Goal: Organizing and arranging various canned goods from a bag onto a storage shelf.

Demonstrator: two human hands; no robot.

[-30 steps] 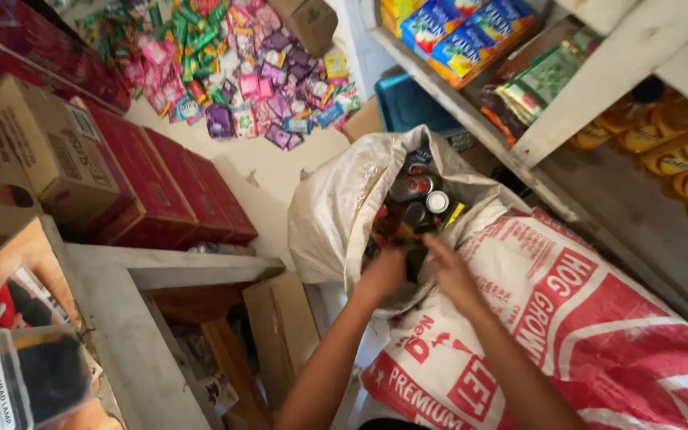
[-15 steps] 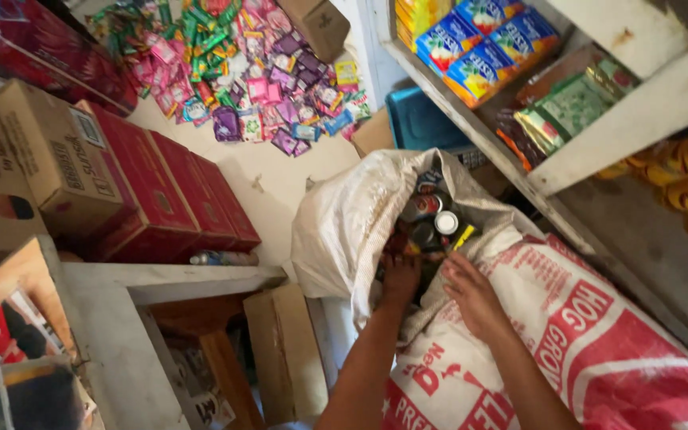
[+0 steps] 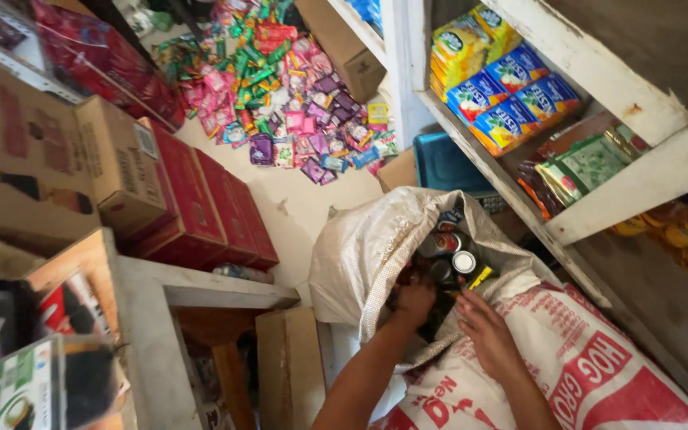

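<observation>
Both hands reach into the open mouth of a white woven sack (image 3: 360, 255): the left hand (image 3: 414, 301) is curled among the cans (image 3: 449, 253) inside, though its grip is hidden. The right hand (image 3: 489, 334) lies flat and released on the sack's edge, just below the cans. Red cartons (image 3: 209, 207) stand left of the sack, beyond the floor.

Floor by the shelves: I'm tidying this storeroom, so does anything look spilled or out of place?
Yes. A heap of small colourful sachets lies scattered loose on the floor rather than shelved. The woven sack both hands reach into slumps open, cans showing.
</observation>
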